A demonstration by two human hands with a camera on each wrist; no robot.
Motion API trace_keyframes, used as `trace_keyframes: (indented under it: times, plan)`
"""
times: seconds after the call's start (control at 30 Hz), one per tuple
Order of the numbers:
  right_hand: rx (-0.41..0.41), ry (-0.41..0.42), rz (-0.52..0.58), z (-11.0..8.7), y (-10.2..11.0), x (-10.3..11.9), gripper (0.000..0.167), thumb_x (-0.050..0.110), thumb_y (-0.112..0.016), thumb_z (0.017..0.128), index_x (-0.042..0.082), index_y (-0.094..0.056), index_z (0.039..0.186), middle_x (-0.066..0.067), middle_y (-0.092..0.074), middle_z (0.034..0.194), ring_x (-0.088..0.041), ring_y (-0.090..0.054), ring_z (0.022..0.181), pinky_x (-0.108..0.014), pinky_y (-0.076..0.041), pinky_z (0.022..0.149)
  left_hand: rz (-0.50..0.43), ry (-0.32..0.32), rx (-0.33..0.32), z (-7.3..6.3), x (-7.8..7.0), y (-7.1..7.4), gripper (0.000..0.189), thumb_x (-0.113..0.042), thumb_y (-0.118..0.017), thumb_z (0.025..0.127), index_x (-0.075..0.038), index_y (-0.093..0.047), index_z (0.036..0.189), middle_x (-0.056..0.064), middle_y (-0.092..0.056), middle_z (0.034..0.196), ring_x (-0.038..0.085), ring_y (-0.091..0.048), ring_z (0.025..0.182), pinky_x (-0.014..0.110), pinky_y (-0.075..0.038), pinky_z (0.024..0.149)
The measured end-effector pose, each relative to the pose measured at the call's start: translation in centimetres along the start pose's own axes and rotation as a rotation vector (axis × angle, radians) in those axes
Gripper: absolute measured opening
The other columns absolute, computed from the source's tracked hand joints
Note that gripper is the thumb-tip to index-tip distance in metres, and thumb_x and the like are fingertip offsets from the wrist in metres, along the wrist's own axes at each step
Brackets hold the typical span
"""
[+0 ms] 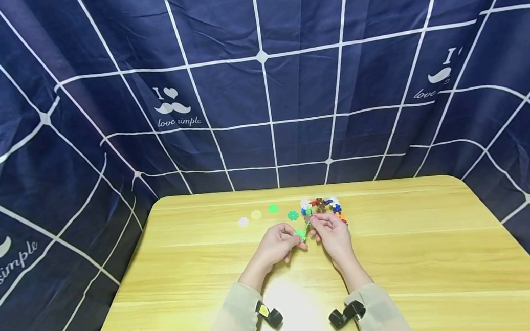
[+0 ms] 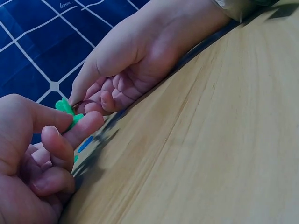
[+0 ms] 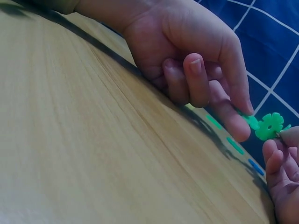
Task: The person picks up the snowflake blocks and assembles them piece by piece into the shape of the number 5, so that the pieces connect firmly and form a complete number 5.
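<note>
My left hand (image 1: 277,244) pinches a bright green flower-shaped snowflake disc (image 1: 299,234) between thumb and finger. Close beside it, my right hand (image 1: 333,237) grips a second green disc, mostly covered by its fingertips. Between the two hands in the right wrist view, a notched green disc (image 3: 270,126) meets the one in the left fingers. The left wrist view has the green pieces (image 2: 65,106) at the touching fingertips. Just beyond the right hand curves a chain of joined discs (image 1: 334,202) in white, red, brown, blue and orange; whether the held pieces join it, I cannot tell.
Loose discs lie flat to the left of the chain: a dark green one (image 1: 293,215), a light green one (image 1: 273,208), a yellow one (image 1: 256,215) and a pale pink one (image 1: 243,222). Dark blue gridded cloth (image 1: 227,152) hangs behind the wooden table (image 1: 199,288).
</note>
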State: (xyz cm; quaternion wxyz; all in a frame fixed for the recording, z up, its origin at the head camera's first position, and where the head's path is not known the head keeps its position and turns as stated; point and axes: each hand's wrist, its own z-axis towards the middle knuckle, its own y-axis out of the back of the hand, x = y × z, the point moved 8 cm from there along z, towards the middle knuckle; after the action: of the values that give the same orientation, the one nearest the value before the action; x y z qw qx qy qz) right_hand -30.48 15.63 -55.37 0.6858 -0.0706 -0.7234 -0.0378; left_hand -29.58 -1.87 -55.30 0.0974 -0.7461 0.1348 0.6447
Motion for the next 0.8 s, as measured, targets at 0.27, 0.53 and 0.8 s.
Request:
trace_keyframes:
  times: [0.27, 0.53, 0.8]
  plan:
    - [-0.003, 0.003, 0.005, 0.06, 0.05, 0.03, 0.03, 0.012, -0.074, 0.106, -0.008, -0.068, 0.127, -0.008, -0.077, 0.098, -0.013, -0.072, 0.076, -0.02, -0.059, 0.064, -0.03, -0.006, 0.019, 0.01, -0.14, 0.0, 0.011, -0.005, -0.073, 0.101, -0.006, -0.062, 0.103, 0.015, -0.082, 0.091, 0.008, -0.045, 0.041, 0.02, -0.042, 0.039]
    - [-0.011, -0.003, 0.005, 0.15, 0.11, -0.18, 0.028, 0.011, -0.073, 0.106, -0.008, -0.067, 0.127, -0.005, -0.076, 0.096, -0.013, -0.072, 0.077, -0.02, -0.058, 0.064, -0.047, -0.012, 0.017, 0.0, -0.17, 0.07, 0.011, -0.005, -0.073, 0.1, -0.007, -0.062, 0.103, 0.015, -0.082, 0.091, 0.008, -0.046, 0.043, 0.02, -0.043, 0.041]
    - [-0.007, -0.014, -0.007, 0.07, 0.04, -0.12, 0.031, 0.014, -0.075, 0.105, -0.007, -0.068, 0.127, -0.006, -0.077, 0.098, -0.012, -0.072, 0.076, -0.019, -0.058, 0.064, -0.048, 0.001, 0.009, 0.07, 0.04, 0.11, 0.011, -0.006, -0.073, 0.1, -0.006, -0.062, 0.102, 0.015, -0.082, 0.09, 0.008, -0.047, 0.044, 0.019, -0.042, 0.042]
